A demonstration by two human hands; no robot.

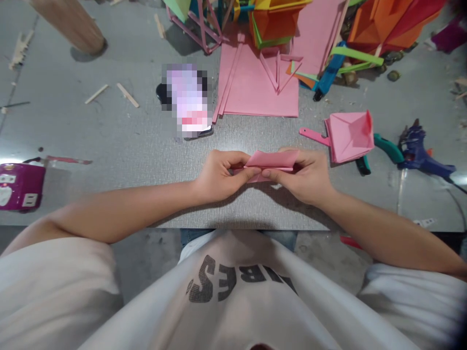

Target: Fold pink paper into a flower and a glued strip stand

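Between my two hands is a small folded piece of pink paper point(273, 158), held just above the table near its front edge. My left hand point(223, 176) pinches its left part, the thumb lying along the fold. On the other side my right hand point(306, 175) grips the right part, and the two thumbtips almost meet at the middle crease. Most of the fingers are hidden behind the paper. To the right of my right hand lies a folded pink paper piece point(350, 136), with a pink-handled tool point(314, 136) sticking out from under it.
A blue glue gun point(419, 148) lies at the right, its cord running off the edge. Pink sheets point(259, 97) and a phone point(189, 99) lie ahead. Colourful paper shapes point(277, 19) stand at the back. A purple power socket box point(24, 186) sits at the left.
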